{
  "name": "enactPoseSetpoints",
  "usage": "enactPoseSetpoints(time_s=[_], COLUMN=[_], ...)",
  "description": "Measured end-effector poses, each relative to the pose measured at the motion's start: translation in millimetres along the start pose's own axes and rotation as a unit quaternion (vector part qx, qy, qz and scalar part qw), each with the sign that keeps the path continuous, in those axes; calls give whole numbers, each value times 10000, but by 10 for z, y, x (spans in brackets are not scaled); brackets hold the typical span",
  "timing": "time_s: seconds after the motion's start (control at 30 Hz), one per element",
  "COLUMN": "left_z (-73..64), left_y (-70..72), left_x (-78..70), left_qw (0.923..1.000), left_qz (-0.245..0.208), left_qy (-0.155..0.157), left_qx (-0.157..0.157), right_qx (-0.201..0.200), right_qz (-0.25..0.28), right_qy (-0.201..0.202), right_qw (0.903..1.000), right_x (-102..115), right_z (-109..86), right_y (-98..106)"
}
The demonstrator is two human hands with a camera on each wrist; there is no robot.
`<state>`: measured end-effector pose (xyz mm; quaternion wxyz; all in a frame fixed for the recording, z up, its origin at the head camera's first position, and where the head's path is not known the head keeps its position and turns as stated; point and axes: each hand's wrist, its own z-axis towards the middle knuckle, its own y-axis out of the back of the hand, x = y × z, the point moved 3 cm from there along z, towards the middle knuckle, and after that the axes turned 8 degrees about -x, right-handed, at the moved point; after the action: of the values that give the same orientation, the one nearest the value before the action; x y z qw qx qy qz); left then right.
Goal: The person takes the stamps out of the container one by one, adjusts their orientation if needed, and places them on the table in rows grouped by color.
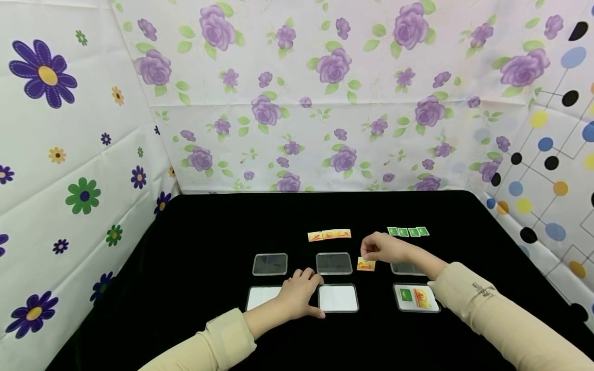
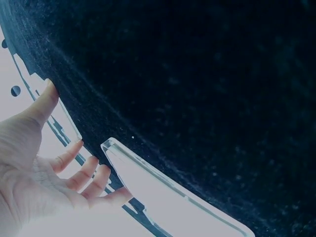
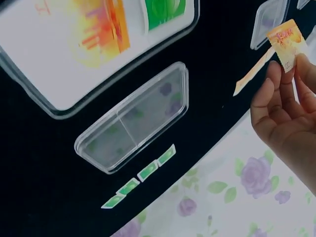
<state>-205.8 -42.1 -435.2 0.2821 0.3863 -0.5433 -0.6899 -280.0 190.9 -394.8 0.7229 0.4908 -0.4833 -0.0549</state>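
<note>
My right hand point(image 1: 382, 248) pinches an orange perforated postage stamp point(image 1: 366, 264) between thumb and fingers, just right of the middle transparent lid point(image 1: 334, 264). In the right wrist view, the stamp point(image 3: 285, 42) hangs from the fingertips. My left hand point(image 1: 299, 293) lies between two white-lined plastic cases. Its thumb and index finger span the left edge of the middle case point(image 1: 339, 299), the fingertips at its two corners. In the left wrist view, other fingers of the left hand point(image 2: 44, 173) reach near the left case point(image 2: 173, 202).
The right case point(image 1: 416, 298) holds a green and an orange stamp. Other clear lids point(image 1: 270, 264) stand behind the cases. Farther back lie a row of orange stamps point(image 1: 329, 235) and a row of green stamps point(image 1: 408, 232). Flowered cloth point(image 1: 278, 103) hangs behind the black table point(image 1: 209, 221).
</note>
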Motion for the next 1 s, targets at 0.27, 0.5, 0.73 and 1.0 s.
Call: enactPoseSetpoints(time_s=[0.27,0.5,0.73,1.0], left_z=[6,4,1,12], left_y=[14,12,-8,-24], left_x=[-14,-17,14,18], left_qw=[10000,10000,9999,9999], left_qz=[-1,-19,-110,-103], left_qy=[35,34,23,14], left_qx=[49,26,14,48], right_qx=[9,-163,-16,-52], right_qz=[-207,-388,-515,-533], right_qy=[58,-64,-436,-854], right_qw=[9998,9991,9977,9949], right_x=[-97,-155,-230,-368], right_z=[85,182,333,463], right_y=[90,154,187,223])
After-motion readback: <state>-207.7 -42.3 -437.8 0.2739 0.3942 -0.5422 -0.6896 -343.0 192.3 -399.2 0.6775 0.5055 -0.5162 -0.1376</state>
